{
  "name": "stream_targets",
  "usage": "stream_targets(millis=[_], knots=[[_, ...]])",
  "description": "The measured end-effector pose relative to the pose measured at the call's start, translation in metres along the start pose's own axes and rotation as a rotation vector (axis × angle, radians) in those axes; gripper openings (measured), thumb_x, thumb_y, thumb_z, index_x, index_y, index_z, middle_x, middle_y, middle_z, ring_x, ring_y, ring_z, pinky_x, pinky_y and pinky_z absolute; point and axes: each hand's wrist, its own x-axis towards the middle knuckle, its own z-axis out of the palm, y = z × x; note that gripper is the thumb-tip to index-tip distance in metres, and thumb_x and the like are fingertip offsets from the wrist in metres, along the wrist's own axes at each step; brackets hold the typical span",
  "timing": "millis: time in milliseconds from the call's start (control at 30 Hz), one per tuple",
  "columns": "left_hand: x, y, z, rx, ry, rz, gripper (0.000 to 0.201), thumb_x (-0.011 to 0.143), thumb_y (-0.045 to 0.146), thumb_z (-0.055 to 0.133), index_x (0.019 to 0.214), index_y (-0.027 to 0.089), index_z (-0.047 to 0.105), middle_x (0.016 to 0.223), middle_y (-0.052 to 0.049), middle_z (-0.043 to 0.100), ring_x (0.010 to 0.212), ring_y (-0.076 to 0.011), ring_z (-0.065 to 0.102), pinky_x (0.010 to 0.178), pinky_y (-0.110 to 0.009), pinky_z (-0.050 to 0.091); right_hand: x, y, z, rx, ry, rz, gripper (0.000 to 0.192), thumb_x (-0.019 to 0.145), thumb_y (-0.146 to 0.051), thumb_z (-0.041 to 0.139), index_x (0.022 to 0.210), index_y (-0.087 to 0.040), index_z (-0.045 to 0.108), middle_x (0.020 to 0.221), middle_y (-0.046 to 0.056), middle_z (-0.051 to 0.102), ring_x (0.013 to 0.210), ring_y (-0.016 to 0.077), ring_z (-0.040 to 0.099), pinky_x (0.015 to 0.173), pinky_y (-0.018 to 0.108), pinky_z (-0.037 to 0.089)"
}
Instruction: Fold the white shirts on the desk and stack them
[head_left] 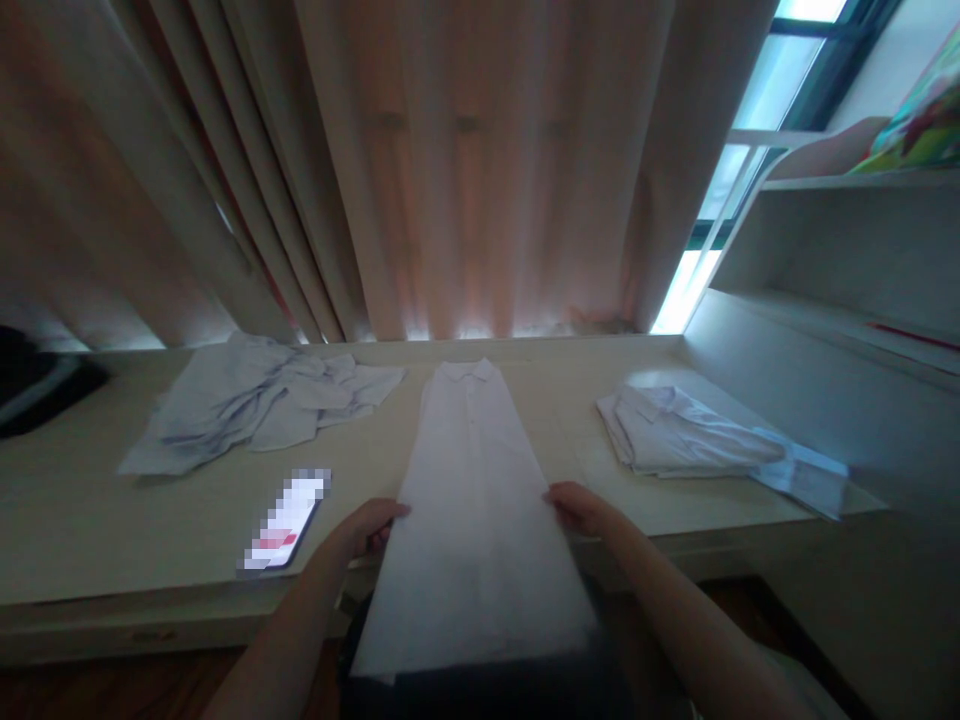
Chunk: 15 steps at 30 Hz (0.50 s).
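Note:
A white collared shirt (472,490) lies lengthwise on the pale table (112,530), folded into a long narrow strip, collar at the far end, its lower part hanging over the near edge. My left hand (366,528) grips the strip's left edge near the table's front. My right hand (579,507) grips the right edge at the same height. Both sets of fingers curl under the cloth.
A crumpled light-blue shirt (255,405) lies at the left rear. A phone (285,525) rests beside my left hand. A folded pile of shirts (690,435) sits on the right. Curtains hang behind; white shelves (840,300) stand on the right. A dark object (34,385) is far left.

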Motion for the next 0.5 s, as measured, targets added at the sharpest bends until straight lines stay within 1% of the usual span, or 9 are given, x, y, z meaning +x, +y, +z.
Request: stream_targets(millis=[33, 100, 167, 233, 333, 400, 500], knots=[[0.000, 0.000, -0.001, -0.002, -0.009, 0.005, 0.015, 0.059, 0.037, 0.062, 0.063, 0.023, 0.062, 0.072, -0.006, 0.070, 0.089, -0.0252, 0.064, 0.069, -0.033, 0.052, 0.000, 0.000, -0.001, 0.013, -0.004, -0.001, 0.019, 0.089, -0.032, 0.054, 0.095, -0.015, 0.058, 0.086, 0.000, 0.060, 0.066, 0.0088, 0.056, 0.057, 0.024, 0.049], [-0.001, 0.001, -0.005, -0.006, -0.027, 0.014, 0.013, 0.059, 0.036, 0.062, 0.062, 0.023, 0.062, 0.072, -0.007, 0.070, 0.089, -0.0244, 0.064, 0.070, -0.032, 0.052, 0.000, 0.000, -0.004, 0.042, -0.011, 0.000, 0.012, 0.087, -0.023, 0.055, 0.078, -0.015, 0.055, 0.067, -0.004, 0.054, 0.052, 0.0052, 0.048, 0.046, 0.017, 0.040], [-0.002, 0.002, -0.009, -0.011, -0.042, 0.021, 0.011, 0.059, 0.034, 0.063, 0.062, 0.023, 0.062, 0.072, -0.007, 0.070, 0.090, -0.0239, 0.064, 0.070, -0.032, 0.052, 0.000, -0.001, -0.006, 0.073, -0.019, 0.005, 0.019, 0.083, -0.015, 0.054, 0.065, -0.017, 0.048, 0.052, -0.007, 0.043, 0.043, 0.0038, 0.039, 0.038, 0.014, 0.030], [-0.001, 0.002, -0.013, -0.018, -0.053, 0.025, 0.009, 0.059, 0.032, 0.064, 0.061, 0.023, 0.061, 0.072, -0.007, 0.070, 0.091, -0.0235, 0.064, 0.071, -0.032, 0.053, 0.000, -0.001, -0.008, 0.105, -0.028, 0.012, 0.020, 0.080, -0.013, 0.052, 0.062, -0.019, 0.045, 0.047, -0.009, 0.037, 0.039, 0.0039, 0.035, 0.036, 0.014, 0.025], [0.002, 0.003, -0.015, -0.040, -0.058, 0.033, 0.009, 0.059, 0.030, 0.065, 0.061, 0.023, 0.061, 0.074, -0.008, 0.070, 0.092, -0.0246, 0.064, 0.072, -0.033, 0.053, 0.000, -0.003, -0.007, 0.153, -0.036, 0.014, 0.013, 0.076, -0.013, 0.053, 0.067, -0.019, 0.046, 0.048, -0.009, 0.039, 0.040, 0.0043, 0.036, 0.037, 0.014, 0.027], [0.004, 0.003, -0.013, -0.061, -0.051, 0.041, 0.011, 0.058, 0.029, 0.067, 0.062, 0.022, 0.061, 0.075, -0.010, 0.070, 0.092, -0.0266, 0.064, 0.073, -0.035, 0.054, -0.001, -0.005, -0.005, 0.183, -0.044, 0.007, 0.010, 0.075, -0.013, 0.054, 0.072, -0.020, 0.048, 0.053, -0.008, 0.043, 0.043, 0.0047, 0.040, 0.040, 0.014, 0.033], [0.005, 0.000, -0.011, -0.100, -0.015, 0.070, 0.016, 0.057, 0.031, 0.070, 0.065, 0.021, 0.060, 0.077, -0.013, 0.071, 0.094, -0.0297, 0.065, 0.074, -0.038, 0.054, -0.004, -0.009, -0.002, 0.224, -0.071, -0.006, 0.013, 0.075, -0.012, 0.055, 0.079, -0.021, 0.047, 0.060, -0.008, 0.046, 0.047, 0.0050, 0.045, 0.048, 0.016, 0.043]])
